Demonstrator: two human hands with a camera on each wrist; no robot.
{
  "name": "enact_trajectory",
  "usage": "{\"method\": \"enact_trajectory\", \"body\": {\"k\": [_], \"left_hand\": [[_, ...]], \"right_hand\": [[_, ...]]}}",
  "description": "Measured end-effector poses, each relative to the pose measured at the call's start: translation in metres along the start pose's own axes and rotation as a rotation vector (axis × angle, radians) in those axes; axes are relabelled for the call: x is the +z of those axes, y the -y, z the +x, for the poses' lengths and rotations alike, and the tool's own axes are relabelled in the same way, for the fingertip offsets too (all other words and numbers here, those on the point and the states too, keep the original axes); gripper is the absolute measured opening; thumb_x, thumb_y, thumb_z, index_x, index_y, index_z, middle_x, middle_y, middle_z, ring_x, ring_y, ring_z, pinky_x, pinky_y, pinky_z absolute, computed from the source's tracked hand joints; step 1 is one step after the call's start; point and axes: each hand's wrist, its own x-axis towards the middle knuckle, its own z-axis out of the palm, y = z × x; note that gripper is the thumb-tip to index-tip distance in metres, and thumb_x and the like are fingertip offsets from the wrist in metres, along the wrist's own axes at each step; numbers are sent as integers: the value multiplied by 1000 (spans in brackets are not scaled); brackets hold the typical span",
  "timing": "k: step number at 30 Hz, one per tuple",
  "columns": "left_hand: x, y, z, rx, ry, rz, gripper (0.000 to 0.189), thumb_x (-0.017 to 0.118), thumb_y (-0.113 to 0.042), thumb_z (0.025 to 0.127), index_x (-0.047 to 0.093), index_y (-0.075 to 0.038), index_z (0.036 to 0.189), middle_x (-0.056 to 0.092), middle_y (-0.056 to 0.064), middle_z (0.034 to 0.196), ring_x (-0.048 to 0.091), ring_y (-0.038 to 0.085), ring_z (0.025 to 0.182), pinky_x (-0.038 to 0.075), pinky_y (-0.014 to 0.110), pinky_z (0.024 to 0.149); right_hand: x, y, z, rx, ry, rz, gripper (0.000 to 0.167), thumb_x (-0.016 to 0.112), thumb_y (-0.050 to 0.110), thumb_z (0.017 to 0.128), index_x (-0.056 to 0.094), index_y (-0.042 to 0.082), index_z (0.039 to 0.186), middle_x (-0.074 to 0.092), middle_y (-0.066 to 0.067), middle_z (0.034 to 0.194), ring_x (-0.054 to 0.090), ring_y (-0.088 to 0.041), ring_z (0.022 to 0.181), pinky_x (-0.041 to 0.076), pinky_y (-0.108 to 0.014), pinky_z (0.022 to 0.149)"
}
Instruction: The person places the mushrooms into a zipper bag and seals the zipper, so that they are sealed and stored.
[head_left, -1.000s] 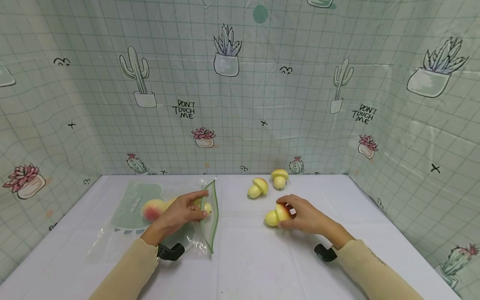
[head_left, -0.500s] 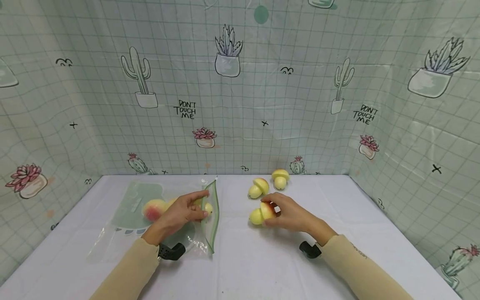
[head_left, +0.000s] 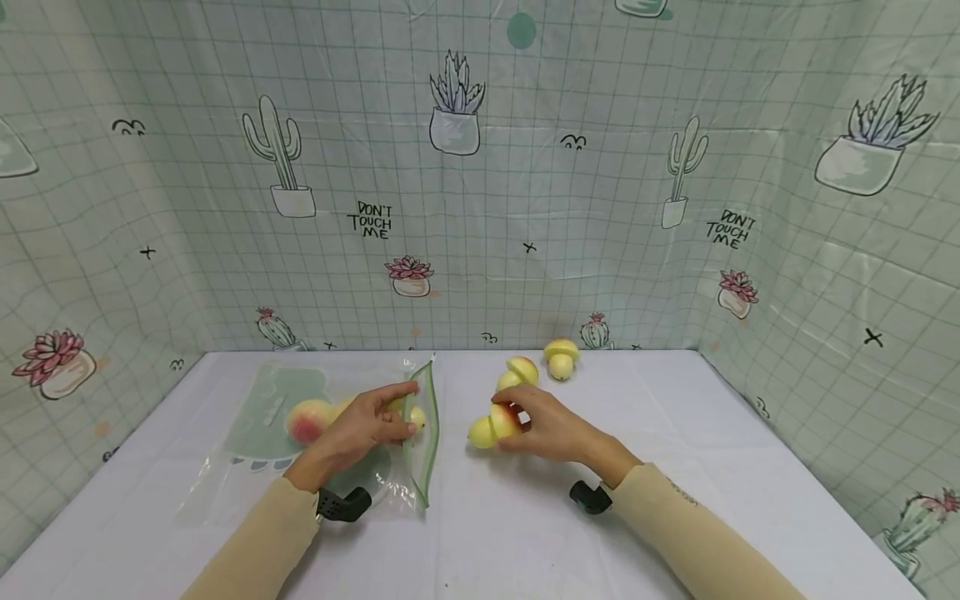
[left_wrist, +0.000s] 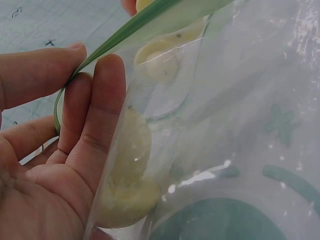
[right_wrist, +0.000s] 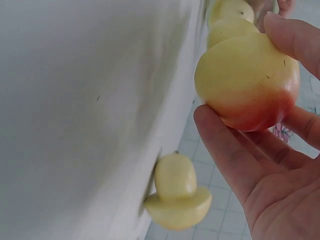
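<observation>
My right hand (head_left: 551,425) grips a yellow mushroom (head_left: 482,432) by its red-flushed cap, stem pointing left toward the bag's mouth. In the right wrist view the thumb and fingers are spread around that cap (right_wrist: 250,75). My left hand (head_left: 358,429) pinches the green-edged mouth of a clear zip bag (head_left: 428,467), holding it raised. Inside the bag, seen through the plastic in the left wrist view, lie yellow mushrooms (left_wrist: 127,200). A rounder yellow-and-red piece (head_left: 306,421) also shows in the bag, partly hidden behind my left hand.
Two more yellow mushrooms stand toward the back: one (head_left: 522,369) just beyond my right hand and partly covered by it, another (head_left: 561,358) farther right. A white cloth covers the table (head_left: 495,533). A patterned curtain (head_left: 480,200) rises behind and at both sides.
My right hand has carried the mushroom leftward, closer to the bag's mouth, and now overlaps one of the rear mushrooms. My left hand and the bag have stayed in place.
</observation>
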Motion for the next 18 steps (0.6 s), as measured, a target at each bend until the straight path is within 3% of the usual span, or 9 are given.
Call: {"method": "enact_trajectory", "body": {"k": [18], "left_hand": [[1,0,2,-33,-35,38,76,71,-4,84,30,-1,148,46,-2,62,46,11,62,53,32,74]], "right_hand": [[20,20,25,-45,2,1,51,77,16,79,55,7,124,55,1,114,54,-17,105,51,-22,79]]}}
